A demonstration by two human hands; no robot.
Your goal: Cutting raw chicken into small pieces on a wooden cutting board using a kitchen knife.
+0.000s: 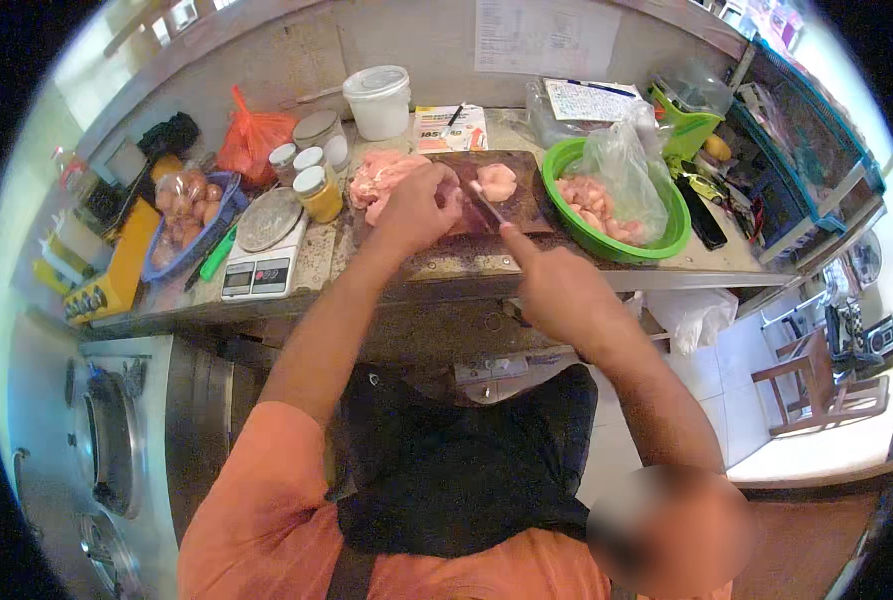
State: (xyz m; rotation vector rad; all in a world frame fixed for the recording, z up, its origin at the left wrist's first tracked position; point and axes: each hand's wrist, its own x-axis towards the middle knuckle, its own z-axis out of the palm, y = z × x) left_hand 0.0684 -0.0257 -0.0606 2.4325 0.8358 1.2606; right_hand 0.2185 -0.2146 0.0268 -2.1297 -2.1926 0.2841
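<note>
My right hand [562,296] grips a knife [489,207], its blade over a dark wooden cutting board [525,214]. On the board's left part, my left hand [420,206] rests with bent fingers on raw meat, close to the blade; how firmly it holds the meat cannot be told. One pale pink piece of raw meat [497,182] lies on the board beyond the knife. A larger pile of raw meat [382,174] sits at the board's left edge. Right of the board, a green plastic basin [679,225] holds cut meat pieces [596,206] and a clear plastic bag [626,180].
Left of the board stand a kitchen scale [260,259], lidded jars [317,195] and a blue basket [229,196] of eggs. Behind are a white lidded tub [377,105] and a red plastic bag [255,142]. A black phone [700,214] lies right of the basin.
</note>
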